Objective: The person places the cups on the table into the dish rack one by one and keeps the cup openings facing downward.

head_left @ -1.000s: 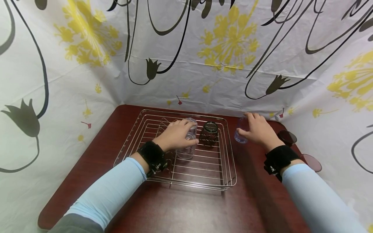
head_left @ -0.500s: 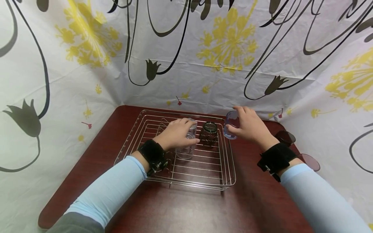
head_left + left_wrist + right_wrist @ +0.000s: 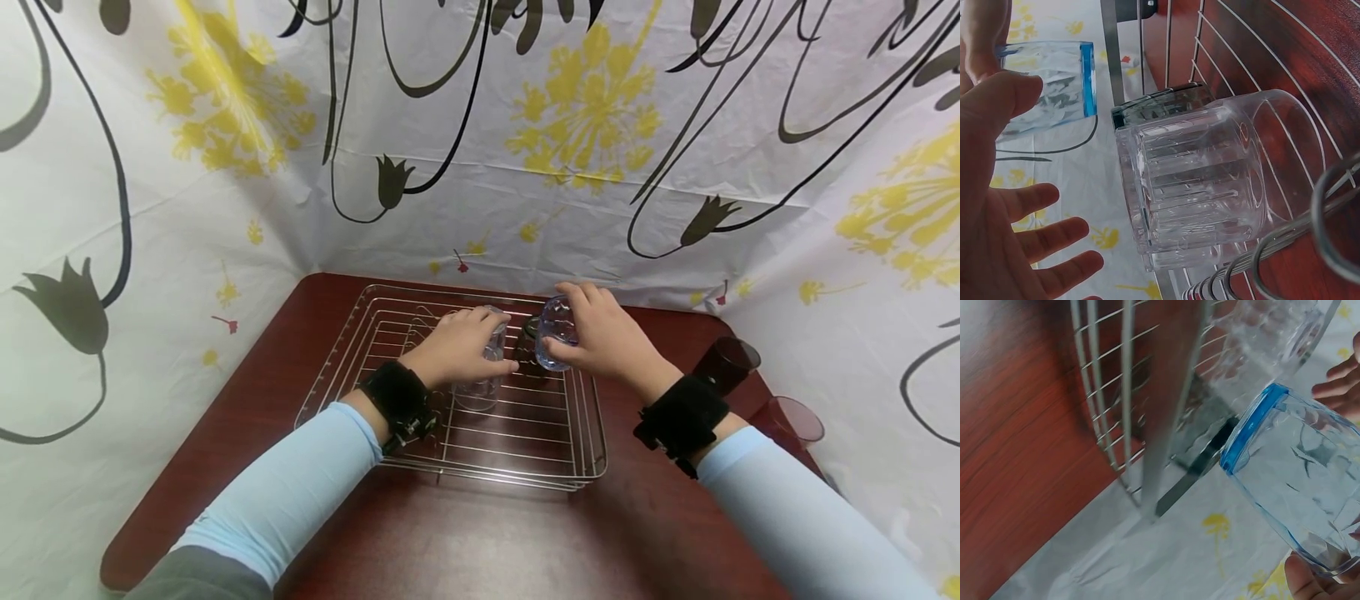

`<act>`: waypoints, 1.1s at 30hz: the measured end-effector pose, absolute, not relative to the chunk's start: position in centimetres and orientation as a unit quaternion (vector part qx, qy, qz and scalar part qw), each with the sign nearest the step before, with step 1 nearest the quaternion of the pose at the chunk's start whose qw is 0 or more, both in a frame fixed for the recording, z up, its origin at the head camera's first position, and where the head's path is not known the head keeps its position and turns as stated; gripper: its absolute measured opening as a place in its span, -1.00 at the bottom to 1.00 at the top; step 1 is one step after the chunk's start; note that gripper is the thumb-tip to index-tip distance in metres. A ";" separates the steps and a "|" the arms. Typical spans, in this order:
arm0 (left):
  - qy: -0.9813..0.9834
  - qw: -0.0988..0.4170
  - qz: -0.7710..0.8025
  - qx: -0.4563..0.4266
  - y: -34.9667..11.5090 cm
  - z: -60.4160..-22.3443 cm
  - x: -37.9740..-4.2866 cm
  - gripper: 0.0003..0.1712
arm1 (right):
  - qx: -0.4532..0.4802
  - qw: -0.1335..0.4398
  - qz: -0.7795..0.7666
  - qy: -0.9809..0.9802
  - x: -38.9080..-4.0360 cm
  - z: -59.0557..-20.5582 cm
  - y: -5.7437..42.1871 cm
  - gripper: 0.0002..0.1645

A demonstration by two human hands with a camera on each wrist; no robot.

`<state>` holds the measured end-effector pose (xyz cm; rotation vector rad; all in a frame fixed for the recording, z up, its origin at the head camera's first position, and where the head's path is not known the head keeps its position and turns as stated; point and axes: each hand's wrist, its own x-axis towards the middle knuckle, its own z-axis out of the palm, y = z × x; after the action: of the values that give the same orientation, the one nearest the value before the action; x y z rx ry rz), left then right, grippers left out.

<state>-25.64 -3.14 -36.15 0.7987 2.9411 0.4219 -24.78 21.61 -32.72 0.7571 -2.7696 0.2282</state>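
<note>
Pale blue sleeves (image 3: 288, 492) stop short of black wristbands (image 3: 396, 393)

Lighting the head view evenly; throwing glare onto the near tabletop (image 3: 480, 542) and shadow right of the wire dish rack (image 3: 525, 481). Glinting off the clear drinking glass (image 3: 1197, 187), left wrist view. Blurring the nearest rack bar (image 3: 1167, 419), right wrist view.

Glossy glass-like bluish tumbler (image 3: 1304, 469), shiny metal rack (image 3: 480, 472), smooth wood-grained tabletop (image 3: 465, 542)
</note>
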 end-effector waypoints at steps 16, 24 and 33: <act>0.946 0.050 0.141 0.288 -3.1 -36.6 -25.5 0.21 | 0.322 0.132 0.112 -0.931 -22.5 -32.4 18.0 -0.03; 0.936 0.053 0.183 0.297 -3.1 -36.8 -25.7 0.17 | 0.354 0.151 0.129 -0.914 -21.8 -32.5 17.4 -0.06; 0.908 0.051 0.248 0.335 -3.3 -36.9 -26.1 -0.06 | 0.363 0.152 0.137 -0.909 -21.8 -33.0 17.9 -0.07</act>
<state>-26.07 -3.28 -36.88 1.0205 2.7617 0.7537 -21.84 17.85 -33.01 1.0405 -2.6100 0.3924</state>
